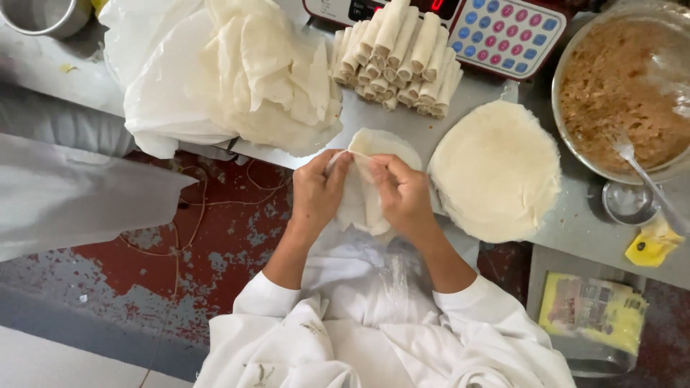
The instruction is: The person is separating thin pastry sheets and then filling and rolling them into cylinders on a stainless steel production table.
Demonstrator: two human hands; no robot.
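Observation:
Both my hands hold a thin round pale wrapper (pixel 363 205) over the near edge of the metal table (pixel 575 223). My left hand (pixel 318 192) pinches its upper left rim, and my right hand (pixel 401 194) grips the fold beside it; the thumbs nearly meet at the top. Just right of my right hand lies a flat stack of round wrappers (pixel 496 169). Behind my hands, a pile of finished white rolls (pixel 399 57) rests on the table.
A heap of loose wrappers on plastic (pixel 237 79) sits at back left. A steel bowl of brown filling (pixel 618 93) with a spoon (pixel 636 169) stands at right. Behind the rolls is a scale with coloured keys (pixel 503 32). A small metal lid (pixel 627 201) and a yellow packet (pixel 593 309) lie near right.

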